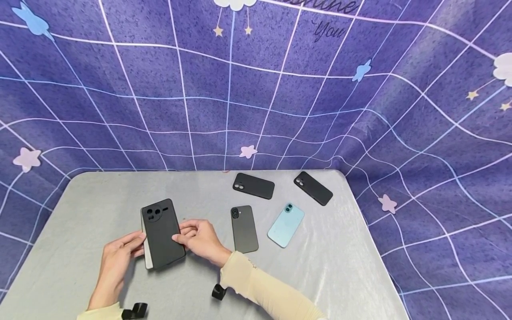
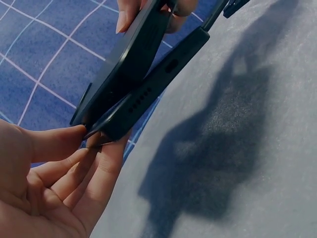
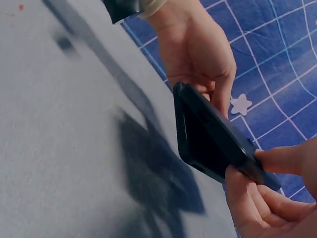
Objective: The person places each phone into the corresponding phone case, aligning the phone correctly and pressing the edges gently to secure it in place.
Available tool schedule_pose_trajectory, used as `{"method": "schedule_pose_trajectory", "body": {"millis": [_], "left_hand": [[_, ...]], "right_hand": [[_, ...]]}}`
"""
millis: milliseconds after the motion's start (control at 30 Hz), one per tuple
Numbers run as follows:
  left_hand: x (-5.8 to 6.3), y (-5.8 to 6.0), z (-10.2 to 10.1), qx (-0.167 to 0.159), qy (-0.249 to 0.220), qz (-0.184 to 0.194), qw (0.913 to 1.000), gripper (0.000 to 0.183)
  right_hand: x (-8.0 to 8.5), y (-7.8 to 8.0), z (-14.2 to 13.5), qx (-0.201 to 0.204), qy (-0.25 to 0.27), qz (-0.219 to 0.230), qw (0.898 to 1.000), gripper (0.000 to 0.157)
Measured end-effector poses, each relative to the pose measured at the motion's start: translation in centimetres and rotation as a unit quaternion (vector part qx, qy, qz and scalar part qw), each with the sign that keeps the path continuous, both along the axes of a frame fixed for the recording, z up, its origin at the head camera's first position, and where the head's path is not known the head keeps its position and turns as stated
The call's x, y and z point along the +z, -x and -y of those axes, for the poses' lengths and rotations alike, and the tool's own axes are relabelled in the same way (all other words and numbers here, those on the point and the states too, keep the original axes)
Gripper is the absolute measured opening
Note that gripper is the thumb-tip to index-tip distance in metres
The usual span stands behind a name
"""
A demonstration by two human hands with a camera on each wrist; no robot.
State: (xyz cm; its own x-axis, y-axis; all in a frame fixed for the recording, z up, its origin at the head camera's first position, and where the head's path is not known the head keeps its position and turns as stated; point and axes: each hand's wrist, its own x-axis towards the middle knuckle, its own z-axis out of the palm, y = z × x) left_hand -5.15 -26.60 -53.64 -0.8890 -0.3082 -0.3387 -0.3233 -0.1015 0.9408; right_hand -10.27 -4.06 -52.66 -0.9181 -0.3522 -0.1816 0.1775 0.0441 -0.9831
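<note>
A black phone case point(image 1: 166, 238), its round camera area full of cutouts, faces up at the left of the table. Under it, a dark phone-like slab point(image 2: 158, 82) with a port and small holes along its end leans away at an angle; a pale strip shows along the left edge in the head view. My left hand point(image 1: 116, 262) pinches the left edge, where the two pieces meet. At the right edge, my right hand point(image 1: 204, 240) pinches the case between thumb and fingers. Both pieces are raised, casting a shadow on the table.
Right of my hands lie a dark grey phone point(image 1: 246, 231) and a light blue phone point(image 1: 286, 225). Behind them are a black phone case point(image 1: 256, 187) and a second black case point(image 1: 314, 190). A purple gridded curtain point(image 1: 208, 111) stands along the back of the grey table point(image 1: 320, 275).
</note>
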Motion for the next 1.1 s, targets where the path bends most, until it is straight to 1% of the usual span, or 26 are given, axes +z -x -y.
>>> {"method": "schedule_pose_trajectory", "body": {"millis": [133, 233, 400, 600, 767, 933, 1100], "left_hand": [[0.05, 0.03, -0.13, -0.001, -0.003, 0.001, 1.0000, 0.011], [0.11, -0.02, -0.19, -0.005, -0.012, -0.005, 0.9999, 0.017], [0.22, -0.17, -0.29, -0.010, -0.038, -0.021, 0.9990, 0.026], [0.18, -0.16, -0.39, -0.014, -0.044, -0.029, 0.9985, 0.023], [0.20, -0.13, -0.56, -0.012, -0.041, -0.026, 0.9988, 0.024], [0.14, -0.12, -0.76, -0.009, -0.044, -0.022, 0.9988, 0.024], [0.07, -0.10, -0.92, -0.004, -0.024, -0.004, 0.9997, 0.018]], "right_hand": [[-0.09, -0.02, -0.01, -0.002, -0.051, -0.056, 0.997, 0.024], [-0.17, -0.09, 0.02, -0.005, -0.066, -0.069, 0.995, 0.025], [-0.26, -0.20, 0.09, -0.010, -0.070, -0.056, 0.996, 0.025], [-0.25, -0.29, 0.19, -0.012, -0.048, -0.028, 0.998, 0.022], [-0.21, -0.41, 0.31, -0.020, -0.038, -0.006, 0.999, 0.021], [-0.36, -0.42, 0.47, -0.027, -0.007, 0.015, 1.000, 0.020], [-0.60, -0.47, 0.47, -0.029, 0.007, 0.021, 0.999, 0.020]]}}
